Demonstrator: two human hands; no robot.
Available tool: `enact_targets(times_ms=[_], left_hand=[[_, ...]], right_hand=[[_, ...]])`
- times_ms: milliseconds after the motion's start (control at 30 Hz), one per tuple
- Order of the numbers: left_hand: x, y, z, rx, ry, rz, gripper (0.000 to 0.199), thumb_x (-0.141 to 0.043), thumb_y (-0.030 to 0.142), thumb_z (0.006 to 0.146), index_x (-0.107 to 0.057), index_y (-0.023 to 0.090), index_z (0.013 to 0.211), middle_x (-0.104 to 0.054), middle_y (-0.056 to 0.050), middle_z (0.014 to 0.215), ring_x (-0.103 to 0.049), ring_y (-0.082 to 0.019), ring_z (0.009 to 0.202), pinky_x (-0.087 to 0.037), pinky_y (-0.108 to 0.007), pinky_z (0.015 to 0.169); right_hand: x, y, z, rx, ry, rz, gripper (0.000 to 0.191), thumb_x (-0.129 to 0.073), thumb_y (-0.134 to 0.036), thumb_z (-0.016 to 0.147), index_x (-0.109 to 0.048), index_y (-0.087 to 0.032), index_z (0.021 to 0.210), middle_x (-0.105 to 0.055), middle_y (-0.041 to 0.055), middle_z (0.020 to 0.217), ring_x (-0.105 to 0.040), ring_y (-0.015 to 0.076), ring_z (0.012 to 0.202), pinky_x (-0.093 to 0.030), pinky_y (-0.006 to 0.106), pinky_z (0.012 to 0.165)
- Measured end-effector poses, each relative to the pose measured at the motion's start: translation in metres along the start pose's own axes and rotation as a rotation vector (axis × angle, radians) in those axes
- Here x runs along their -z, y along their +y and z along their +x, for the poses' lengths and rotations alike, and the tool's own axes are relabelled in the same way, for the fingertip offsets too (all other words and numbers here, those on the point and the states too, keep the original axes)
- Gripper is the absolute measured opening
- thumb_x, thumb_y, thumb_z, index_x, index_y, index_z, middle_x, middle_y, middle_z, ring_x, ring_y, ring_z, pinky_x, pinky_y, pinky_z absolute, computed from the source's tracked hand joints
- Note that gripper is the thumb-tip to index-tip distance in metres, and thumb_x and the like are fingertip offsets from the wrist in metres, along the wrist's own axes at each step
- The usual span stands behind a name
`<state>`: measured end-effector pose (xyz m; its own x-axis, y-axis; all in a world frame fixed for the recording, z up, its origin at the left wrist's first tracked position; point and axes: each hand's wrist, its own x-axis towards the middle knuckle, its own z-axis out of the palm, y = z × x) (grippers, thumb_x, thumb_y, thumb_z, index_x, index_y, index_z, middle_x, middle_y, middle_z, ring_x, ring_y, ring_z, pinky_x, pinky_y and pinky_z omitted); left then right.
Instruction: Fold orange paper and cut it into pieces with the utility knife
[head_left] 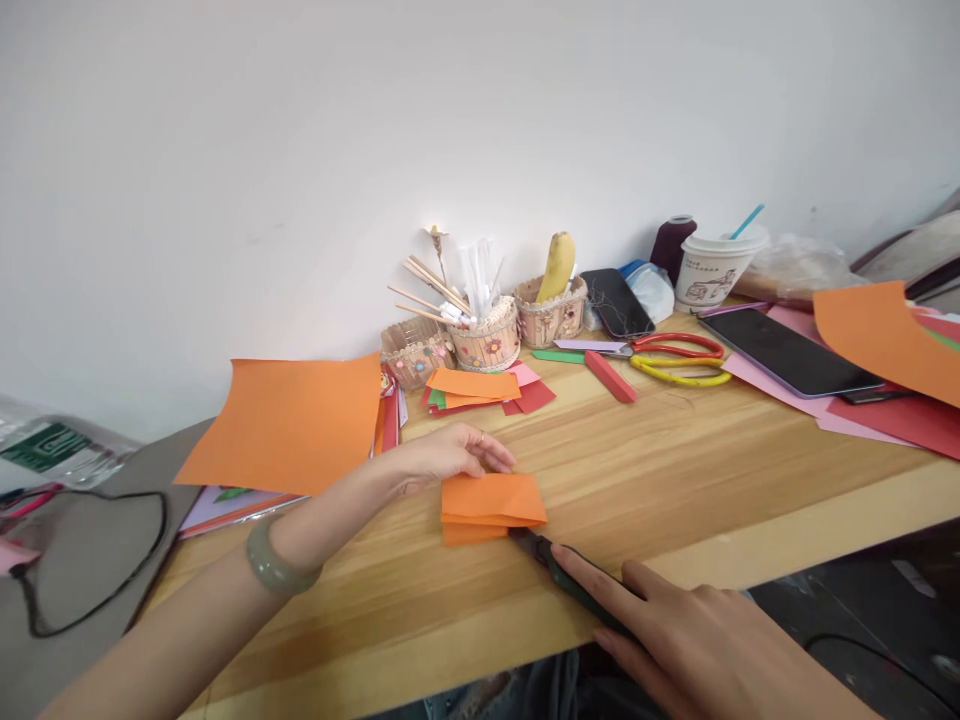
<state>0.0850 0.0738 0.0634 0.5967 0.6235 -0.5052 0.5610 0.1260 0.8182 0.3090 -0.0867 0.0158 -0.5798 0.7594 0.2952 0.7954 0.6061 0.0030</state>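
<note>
A wooden table [675, 470] bears folded orange paper [491, 505] at its centre. Paper scraps [487, 390] and baskets [487, 345] lie at twelve o'clock. Scissors [679, 360] and a phone [787, 352] sit at two o'clock.

place: craft desk | cues: coloured paper sheets [289, 422], scissors [679, 358], stick-built baskets [487, 340], wooden table [675, 470]

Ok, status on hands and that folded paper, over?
Left hand pinning folded orange paper flat. Right hand pressing dark cutter at its edge. Nothing in the way.
</note>
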Motion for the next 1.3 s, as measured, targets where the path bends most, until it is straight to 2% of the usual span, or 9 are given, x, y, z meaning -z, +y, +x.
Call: enact_targets(times_ms=[233, 367, 533, 633, 767, 833, 967, 1133, 1300], left_hand=[[-0.006, 0.002, -0.002, -0.012, -0.011, 0.111, 0.044, -0.046, 0.004, 0.063, -0.071, 0.015, 0.097, -0.069, 0.001, 0.081, -0.059, -0.011, 0.070, -0.040, -0.018, 0.060], [-0.006, 0.003, -0.001, -0.023, -0.009, 0.215, 0.045, -0.045, 0.005, 0.067, -0.071, 0.015, 0.101, -0.070, 0.001, 0.079, -0.060, -0.012, 0.068, -0.041, -0.019, 0.057], [-0.014, 0.002, -0.004, -0.106, 0.062, 0.411, 0.046, -0.041, 0.000, 0.072, -0.069, 0.015, 0.105, -0.070, -0.003, 0.103, -0.063, -0.016, 0.090, -0.047, -0.023, 0.078], [-0.029, 0.001, -0.014, -0.185, 0.158, 0.531, 0.040, -0.043, 0.004, 0.080, -0.067, 0.015, 0.110, -0.064, -0.007, 0.117, -0.057, -0.022, 0.109, -0.041, -0.033, 0.098], [-0.055, -0.008, -0.024, -0.337, 0.315, 0.854, 0.036, -0.038, 0.021, 0.096, -0.057, 0.015, 0.126, -0.054, -0.011, 0.135, -0.044, -0.025, 0.128, -0.032, -0.041, 0.110], [-0.066, -0.016, -0.024, -0.350, 0.307, 1.003, 0.042, -0.033, 0.026, 0.100, -0.045, 0.011, 0.137, -0.041, -0.013, 0.147, -0.033, -0.025, 0.138, -0.027, -0.042, 0.114], [-0.073, -0.028, -0.021, -0.231, 0.170, 1.065, 0.054, -0.031, 0.034, 0.102, -0.022, 0.010, 0.149, -0.016, -0.011, 0.156, -0.015, -0.022, 0.144, -0.020, -0.043, 0.117], [-0.070, -0.032, -0.022, -0.227, 0.131, 1.075, 0.056, -0.026, 0.038, 0.102, -0.014, 0.013, 0.151, -0.010, -0.007, 0.157, -0.007, -0.020, 0.145, -0.013, -0.045, 0.118], [-0.070, -0.036, -0.022, -0.265, 0.159, 1.048, 0.055, -0.022, 0.039, 0.102, -0.015, 0.014, 0.151, -0.013, -0.008, 0.157, -0.009, -0.021, 0.145, -0.014, -0.046, 0.117]], right_hand=[[0.005, -0.001, -0.002, -0.020, 0.084, -0.014, 0.044, -0.031, -0.015, 0.092, -0.044, -0.012, 0.133, -0.066, 0.0000, 0.073, -0.063, 0.0125, 0.047, -0.039, 0.022, 0.031], [0.006, -0.002, -0.003, -0.051, 0.043, 0.010, 0.045, -0.036, -0.019, 0.092, -0.041, -0.013, 0.136, -0.067, 0.0000, 0.076, -0.063, 0.0133, 0.046, -0.043, 0.022, 0.033], [0.006, -0.002, -0.009, -0.094, -0.012, -0.002, 0.051, -0.039, -0.016, 0.089, -0.036, -0.016, 0.140, -0.065, -0.0025, 0.073, -0.057, 0.0132, 0.037, -0.043, 0.025, 0.033], [0.006, -0.003, -0.010, -0.100, 0.029, -0.022, 0.054, -0.036, -0.011, 0.087, -0.035, -0.015, 0.140, -0.064, -0.0021, 0.075, -0.058, 0.0134, 0.038, -0.040, 0.027, 0.032], [0.005, -0.003, -0.008, -0.103, 0.040, -0.037, 0.054, -0.039, -0.010, 0.084, -0.037, -0.014, 0.138, -0.064, -0.0026, 0.072, -0.059, 0.0135, 0.039, -0.039, 0.027, 0.031], [0.004, -0.004, -0.007, -0.091, 0.035, -0.044, 0.053, -0.040, -0.010, 0.084, -0.038, -0.013, 0.137, -0.064, -0.0021, 0.073, -0.060, 0.0137, 0.041, -0.040, 0.027, 0.032], [0.004, -0.003, -0.008, -0.084, 0.024, -0.059, 0.054, -0.040, -0.010, 0.084, -0.036, -0.010, 0.138, -0.063, -0.0014, 0.073, -0.061, 0.0137, 0.043, -0.042, 0.026, 0.034], [0.004, 0.001, -0.012, -0.089, 0.018, -0.122, 0.055, -0.041, -0.012, 0.083, -0.035, -0.012, 0.138, -0.062, -0.0021, 0.072, -0.057, 0.0134, 0.037, -0.037, 0.027, 0.032], [0.006, 0.004, -0.016, -0.074, -0.019, -0.181, 0.071, -0.045, -0.007, 0.073, -0.031, -0.014, 0.142, -0.060, -0.0027, 0.073, -0.055, 0.0140, 0.036, -0.037, 0.028, 0.032]])
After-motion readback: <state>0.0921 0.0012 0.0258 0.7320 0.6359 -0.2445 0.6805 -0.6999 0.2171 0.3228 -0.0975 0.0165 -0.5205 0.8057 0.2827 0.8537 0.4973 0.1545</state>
